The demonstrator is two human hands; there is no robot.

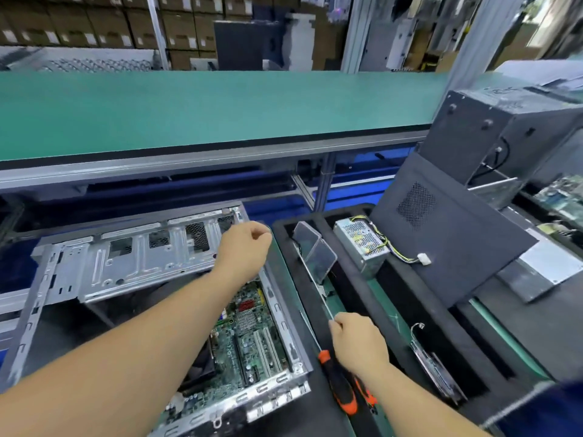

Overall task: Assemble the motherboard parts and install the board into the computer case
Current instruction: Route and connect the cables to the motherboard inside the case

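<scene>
An open silver computer case (132, 263) lies at the lower left. The green motherboard (249, 339) sits inside its right half. My left hand (244, 247) hovers over the case's far right corner with the fingers curled into a fist; I see nothing in it. My right hand (356, 342) rests on the black foam tray (410, 298) beside the case. Its fingers are pinched on the near end of a thin metal strip (315, 285) that runs back toward two shiny plates (315, 250).
Two orange-and-black screwdrivers (339, 386) lie under my right wrist. In the tray are a power supply (362, 244) with yellow wires, a leaning dark side panel (441, 234) and a metal bracket (432, 364). A green conveyor (220, 108) runs behind. Another dark case (504, 127) stands at right.
</scene>
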